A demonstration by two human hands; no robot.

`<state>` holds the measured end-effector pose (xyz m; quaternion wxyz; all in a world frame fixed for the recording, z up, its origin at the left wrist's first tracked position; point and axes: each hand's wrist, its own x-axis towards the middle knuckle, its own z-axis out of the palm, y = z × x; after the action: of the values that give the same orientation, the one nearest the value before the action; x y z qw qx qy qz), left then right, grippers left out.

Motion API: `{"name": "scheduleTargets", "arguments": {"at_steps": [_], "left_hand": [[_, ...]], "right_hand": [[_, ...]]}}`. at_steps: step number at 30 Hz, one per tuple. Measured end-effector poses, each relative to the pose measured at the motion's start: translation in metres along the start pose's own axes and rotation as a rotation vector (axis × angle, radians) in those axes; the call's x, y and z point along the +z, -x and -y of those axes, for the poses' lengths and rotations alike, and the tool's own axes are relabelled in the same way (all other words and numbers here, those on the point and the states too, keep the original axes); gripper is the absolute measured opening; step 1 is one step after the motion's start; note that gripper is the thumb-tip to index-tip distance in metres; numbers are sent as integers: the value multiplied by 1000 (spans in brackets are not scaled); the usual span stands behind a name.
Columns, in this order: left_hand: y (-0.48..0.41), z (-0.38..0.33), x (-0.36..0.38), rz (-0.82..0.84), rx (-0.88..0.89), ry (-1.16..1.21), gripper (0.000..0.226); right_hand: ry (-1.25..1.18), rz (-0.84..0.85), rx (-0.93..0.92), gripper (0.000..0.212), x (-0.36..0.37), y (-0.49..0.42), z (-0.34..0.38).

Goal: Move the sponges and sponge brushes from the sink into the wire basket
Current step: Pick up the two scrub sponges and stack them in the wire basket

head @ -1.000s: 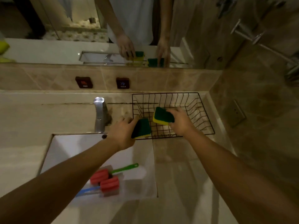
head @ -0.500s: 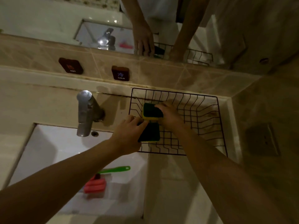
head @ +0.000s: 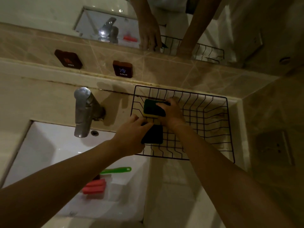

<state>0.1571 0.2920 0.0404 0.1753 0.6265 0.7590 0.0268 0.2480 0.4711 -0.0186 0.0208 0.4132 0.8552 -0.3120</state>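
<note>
Pinching one green-and-yellow rectangular sponge, the right hand sets it inside the black wire basket; the left hand grips another dark green sponge at the basket's near-left corner. Left of the basket, in the white sink: red sponge brushes, one green-handled, outstanding.

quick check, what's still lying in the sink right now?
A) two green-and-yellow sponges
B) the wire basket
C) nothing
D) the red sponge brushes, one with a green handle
D: the red sponge brushes lie in the sink, a green handle showing beside them, while each hand, left hand and right hand, has a green sponge over the wire basket.
</note>
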Motion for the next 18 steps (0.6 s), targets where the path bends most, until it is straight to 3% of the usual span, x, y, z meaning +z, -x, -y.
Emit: {"name": "scheduleTargets", "arguments": {"at_steps": [3,6,8,12,18], "left_hand": [[-2,-2,-3,11,1,24,73],[-8,-8,-8,16,-5,59,72],[-17,-10,-12,21,-9,86,72],[-39,-9,-30,-32,-43,83,73],[-69,-7,-43,-93,-124,38,71]], "right_hand": [[140,65,-47,63,-7,4,-4],[88,-20,-77,60,-18,15,-14],[-24,-46,-22,55,-23,28,-28],[76,0,241,63,-15,44,-70],[245,79,300,57,-13,52,-70]]}}
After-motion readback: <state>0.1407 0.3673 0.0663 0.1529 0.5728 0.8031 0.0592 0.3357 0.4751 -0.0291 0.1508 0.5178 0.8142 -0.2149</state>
